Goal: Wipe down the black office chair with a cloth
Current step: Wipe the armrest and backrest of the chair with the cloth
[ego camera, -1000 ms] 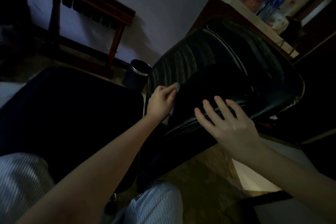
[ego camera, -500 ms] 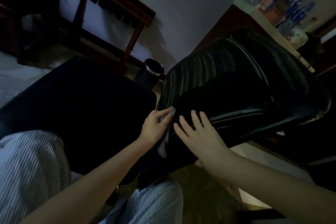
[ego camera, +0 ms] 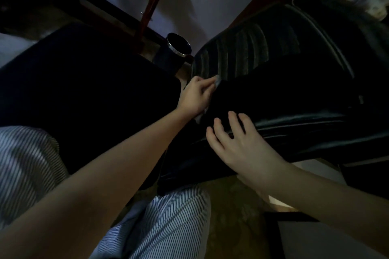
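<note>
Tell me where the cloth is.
Head view, centre-left: the left hand grips the cloth against the black office chair, just below its ribbed panel.

Your chair [ego camera: 273, 94] at 2 o'clock is glossy black, and its ribbed panel is banded with dull grey stripes. The cloth [ego camera: 217, 81] just above centre is pale grey-white. Your trousers [ego camera: 174, 223] at 6 o'clock have fine blue-and-white pinstripes. At 11 o'clock the wooden stand [ego camera: 152, 0] is reddish brown against a pale lilac wall [ego camera: 214, 0]. Nearer centre, the bin [ego camera: 174, 54] is dark with a silver rim. The floor [ego camera: 237, 202] at 5 o'clock is mottled ochre.
</note>
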The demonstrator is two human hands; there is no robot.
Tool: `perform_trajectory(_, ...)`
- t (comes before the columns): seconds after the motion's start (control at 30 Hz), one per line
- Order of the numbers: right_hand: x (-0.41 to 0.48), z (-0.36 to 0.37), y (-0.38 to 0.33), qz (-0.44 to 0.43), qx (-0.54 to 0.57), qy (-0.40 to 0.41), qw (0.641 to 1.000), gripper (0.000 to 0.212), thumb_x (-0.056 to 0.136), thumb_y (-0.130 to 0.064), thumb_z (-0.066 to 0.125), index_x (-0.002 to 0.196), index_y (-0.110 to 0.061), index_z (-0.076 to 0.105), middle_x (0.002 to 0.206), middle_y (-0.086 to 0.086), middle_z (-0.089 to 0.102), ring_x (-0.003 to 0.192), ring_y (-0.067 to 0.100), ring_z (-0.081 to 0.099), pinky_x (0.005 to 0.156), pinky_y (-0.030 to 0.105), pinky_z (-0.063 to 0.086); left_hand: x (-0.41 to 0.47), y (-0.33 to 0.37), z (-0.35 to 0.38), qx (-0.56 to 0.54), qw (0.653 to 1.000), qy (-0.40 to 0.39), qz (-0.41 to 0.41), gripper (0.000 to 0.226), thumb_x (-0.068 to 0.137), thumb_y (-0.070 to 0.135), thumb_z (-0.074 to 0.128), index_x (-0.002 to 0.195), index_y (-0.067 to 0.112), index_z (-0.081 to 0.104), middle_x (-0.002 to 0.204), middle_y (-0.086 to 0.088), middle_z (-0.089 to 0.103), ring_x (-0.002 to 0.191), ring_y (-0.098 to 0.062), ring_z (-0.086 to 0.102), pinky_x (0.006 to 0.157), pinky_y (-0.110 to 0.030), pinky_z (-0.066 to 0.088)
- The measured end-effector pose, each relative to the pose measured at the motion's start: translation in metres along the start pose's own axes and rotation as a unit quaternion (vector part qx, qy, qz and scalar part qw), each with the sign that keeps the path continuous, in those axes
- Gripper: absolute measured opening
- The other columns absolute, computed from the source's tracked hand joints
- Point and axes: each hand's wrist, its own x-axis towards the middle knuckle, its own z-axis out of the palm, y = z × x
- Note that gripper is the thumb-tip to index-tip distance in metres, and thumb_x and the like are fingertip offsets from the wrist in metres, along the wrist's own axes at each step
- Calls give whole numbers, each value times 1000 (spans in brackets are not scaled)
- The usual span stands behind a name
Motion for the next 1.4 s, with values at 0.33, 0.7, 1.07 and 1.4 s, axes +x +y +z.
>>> perform_trajectory(0.33,-1,0,-1,-6,-31,25,999,59,71,-25,58,126,-2,56,121,23,59,107,47,56,90,55,45,-54,-69,-8,-87,983,-31,-156,33,98,22,45,128,14,57,111,-3,66,105,-15,60,90,-27,45)
perform_trajectory(0.7,2,5,-4,11,-19,52,998,56,74,-25,68,123,1,56,118,26,59,105,50,55,90,56,44,-79,-1,-26,-52,998,-14,38,30,94,21,53,123,18,61,103,2,52,97,-9,53,85,-19,42)
perform_trajectory(1.07,3,-6,-4,-8,-16,-7,1000,61,69,-15,41,127,0,54,122,26,57,108,50,54,92,56,43,-4,-27,0,-36,998,-16,-50,34,98,27,45,131,23,53,102,2,46,97,-8,47,84,-20,34)
perform_trajectory(1.4,-1,-3,-7,-7,-36,-92,995,52,83,-17,31,130,3,39,126,27,54,112,50,51,97,57,33,-68,-100,2,-159,966,-39,-198,30,96,27,41,114,19,64,99,-4,68,93,-19,64,83,-33,47)
